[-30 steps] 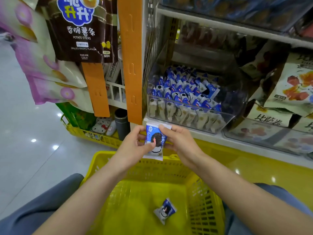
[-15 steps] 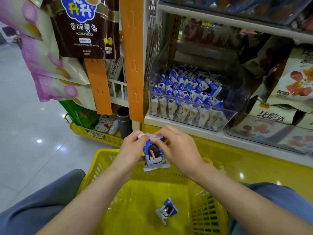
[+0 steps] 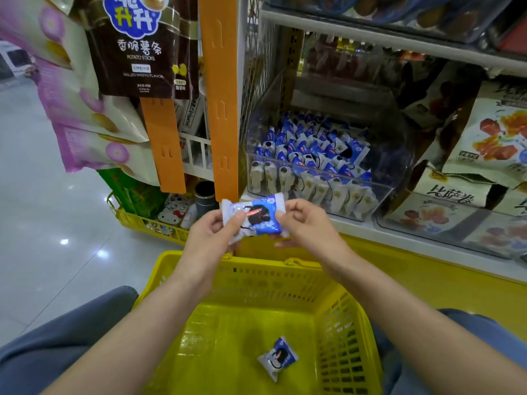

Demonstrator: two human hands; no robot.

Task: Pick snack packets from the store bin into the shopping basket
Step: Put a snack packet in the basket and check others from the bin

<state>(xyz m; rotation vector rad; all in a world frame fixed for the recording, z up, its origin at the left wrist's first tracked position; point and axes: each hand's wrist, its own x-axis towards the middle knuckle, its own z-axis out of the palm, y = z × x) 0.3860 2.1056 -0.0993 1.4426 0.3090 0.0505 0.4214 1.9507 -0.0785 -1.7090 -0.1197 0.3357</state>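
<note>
The glossy plastic snack packet (image 3: pixel 253 216) I hold is blue and white, printed with a round black biscuit and a small red stripe. The second small blue-and-white packet (image 3: pixel 278 357) carries the same black print, set off against the bright yellow slotted plastic basket (image 3: pixel 336 317). The hanging plastic strip (image 3: pixel 219 109) is plain orange, and the potato-stick bag (image 3: pixel 139 52) is dark brown with a blue badge.

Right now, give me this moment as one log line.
held packet: ends pinched by left hand and right hand, near basket far rim | basket: one loose packet inside | bin: well stocked
</note>
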